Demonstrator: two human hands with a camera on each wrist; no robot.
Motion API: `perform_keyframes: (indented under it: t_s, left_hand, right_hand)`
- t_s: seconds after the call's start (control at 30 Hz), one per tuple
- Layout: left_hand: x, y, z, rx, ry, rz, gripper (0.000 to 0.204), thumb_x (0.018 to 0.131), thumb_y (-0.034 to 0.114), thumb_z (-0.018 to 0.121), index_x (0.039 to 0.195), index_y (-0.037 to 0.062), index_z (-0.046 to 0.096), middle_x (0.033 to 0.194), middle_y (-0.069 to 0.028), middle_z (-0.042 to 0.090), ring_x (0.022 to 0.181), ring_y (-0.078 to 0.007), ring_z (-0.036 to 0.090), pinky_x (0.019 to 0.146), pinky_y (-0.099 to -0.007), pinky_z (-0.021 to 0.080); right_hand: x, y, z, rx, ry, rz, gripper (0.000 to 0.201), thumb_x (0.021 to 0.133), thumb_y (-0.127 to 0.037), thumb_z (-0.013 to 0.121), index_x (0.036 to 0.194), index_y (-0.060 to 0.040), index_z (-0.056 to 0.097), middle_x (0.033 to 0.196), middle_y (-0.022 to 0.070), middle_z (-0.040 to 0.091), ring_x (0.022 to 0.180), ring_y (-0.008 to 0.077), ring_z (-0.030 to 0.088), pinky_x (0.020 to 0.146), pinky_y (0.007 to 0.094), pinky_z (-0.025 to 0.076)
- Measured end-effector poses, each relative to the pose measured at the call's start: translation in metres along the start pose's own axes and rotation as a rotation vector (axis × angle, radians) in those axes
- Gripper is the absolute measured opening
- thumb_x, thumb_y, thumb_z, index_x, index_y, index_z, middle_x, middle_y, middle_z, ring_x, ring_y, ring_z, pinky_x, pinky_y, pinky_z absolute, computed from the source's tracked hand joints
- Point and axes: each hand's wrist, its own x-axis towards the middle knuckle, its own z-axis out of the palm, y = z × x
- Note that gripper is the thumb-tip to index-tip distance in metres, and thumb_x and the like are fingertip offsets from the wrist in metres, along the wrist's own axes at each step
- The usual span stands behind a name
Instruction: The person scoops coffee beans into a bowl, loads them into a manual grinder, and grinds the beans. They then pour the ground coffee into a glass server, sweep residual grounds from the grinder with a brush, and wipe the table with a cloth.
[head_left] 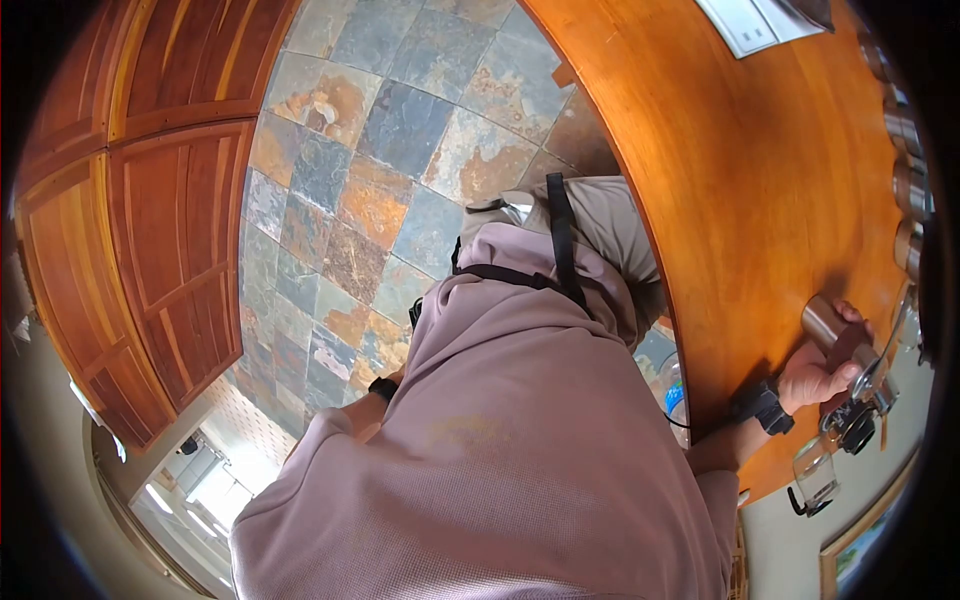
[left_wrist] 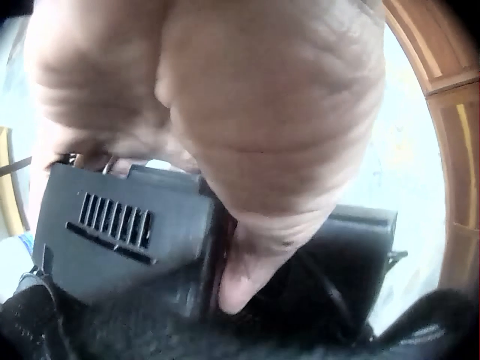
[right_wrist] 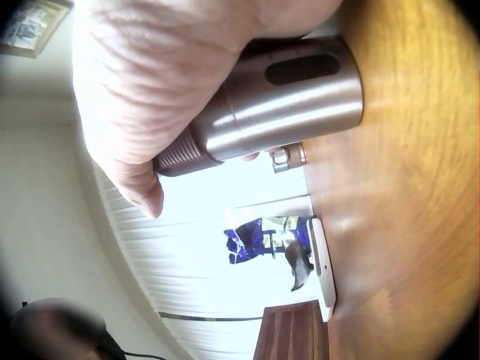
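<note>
The right hand [right_wrist: 172,82] grasps a metal canister [right_wrist: 277,101] standing on the wooden counter [right_wrist: 405,225]; its contents are hidden. The left hand [left_wrist: 247,127] clutches a black device [left_wrist: 127,232].

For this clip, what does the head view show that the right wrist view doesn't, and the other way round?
Only the head view shows the slate floor, the wooden cabinet doors, the person's sweatshirt, the wrist strap and a row of metal canisters along the counter's far edge. Only the right wrist view shows the slot in the metal cylinder, its ribbed end in the right hand, and a white flat object lying further along the counter. Both show that hand's grip on the cylinder standing on the wooden counter.
</note>
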Motion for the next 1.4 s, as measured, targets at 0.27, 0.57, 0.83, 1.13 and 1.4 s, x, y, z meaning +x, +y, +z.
perform_keyframes:
  t_s: [0.27, 0.57, 0.83, 1.13, 1.4]
  left_hand:
    - [0.013, 0.014, 0.016, 0.083, 0.139, -0.029, 0.042, 0.099, 0.024, 0.060, 0.136, 0.0049, 0.059, 0.132, -0.0165, 0.068, 0.122, -0.0289, 0.065, 0.108, -0.0439, 0.049]
    - [0.013, 0.027, 0.016, 0.162, 0.292, -0.054, 0.042, 0.100, 0.026, 0.059, 0.136, 0.0053, 0.059, 0.132, -0.0172, 0.068, 0.122, -0.0303, 0.065, 0.108, -0.0452, 0.049]
    - [0.021, 0.012, -0.013, 0.169, 0.401, -0.076, 0.042, 0.100, 0.028, 0.059, 0.136, 0.0055, 0.060, 0.131, -0.0175, 0.068, 0.122, -0.0310, 0.066, 0.108, -0.0459, 0.049]
    - [0.041, -0.076, -0.054, 0.179, 0.419, -0.062, 0.041, 0.099, 0.027, 0.059, 0.134, 0.0053, 0.060, 0.129, -0.0172, 0.069, 0.120, -0.0308, 0.066, 0.107, -0.0455, 0.049]
    - [0.048, -0.125, -0.092, 0.237, 0.449, -0.046, 0.040, 0.099, 0.027, 0.060, 0.133, 0.0052, 0.061, 0.128, -0.0170, 0.069, 0.119, -0.0306, 0.066, 0.106, -0.0452, 0.050]
  right_hand:
    - [0.001, 0.001, -0.004, -0.005, -0.008, -0.003, 0.070, 0.086, -0.059, 0.071, 0.129, -0.0057, 0.060, 0.115, 0.0158, 0.065, 0.112, 0.0341, 0.059, 0.108, 0.0486, 0.039]
    - [0.004, 0.002, -0.007, 0.028, -0.003, -0.001, 0.067, 0.086, -0.057, 0.071, 0.128, -0.0055, 0.063, 0.117, 0.0169, 0.066, 0.114, 0.0348, 0.058, 0.109, 0.0494, 0.039]
    - [0.011, 0.006, -0.014, 0.072, 0.012, -0.025, 0.064, 0.086, -0.053, 0.072, 0.125, -0.0033, 0.067, 0.116, 0.0189, 0.066, 0.115, 0.0347, 0.058, 0.108, 0.0514, 0.040]
    - [0.015, 0.005, -0.013, 0.019, 0.004, -0.078, 0.063, 0.086, -0.052, 0.073, 0.123, -0.0020, 0.068, 0.116, 0.0206, 0.067, 0.113, 0.0351, 0.060, 0.106, 0.0499, 0.043]
    - [0.010, 0.005, -0.010, 0.043, 0.034, -0.054, 0.063, 0.087, -0.051, 0.073, 0.124, -0.0001, 0.067, 0.116, 0.0207, 0.067, 0.112, 0.0357, 0.060, 0.105, 0.0498, 0.043]
